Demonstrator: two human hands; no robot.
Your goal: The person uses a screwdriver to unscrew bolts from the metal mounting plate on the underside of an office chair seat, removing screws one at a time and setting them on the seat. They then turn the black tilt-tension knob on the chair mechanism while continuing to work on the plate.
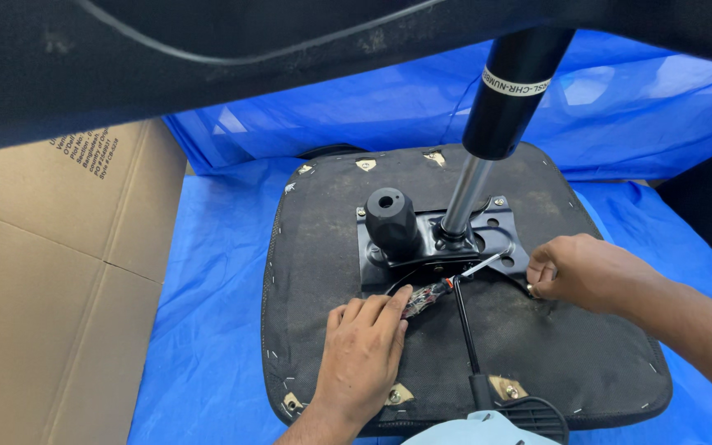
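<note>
My left hand (364, 354) lies flat on the upturned chair seat (306, 272), its grip on the screwdriver (432, 292). My right hand (583, 272) pinches something small at the black mounting plate (500, 247). The tip could slip if I lean sideways.

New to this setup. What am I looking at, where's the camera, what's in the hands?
One picture, from a camera worn on the person's head, looking down at their own bare hands. An office chair seat lies upside down on a blue tarp, with a black metal mechanism plate and gas cylinder on it. The left hand holds a screwdriver pointed at the plate. The right hand pinches something small at the plate's edge; too small to tell. A cardboard box sits left.
</note>
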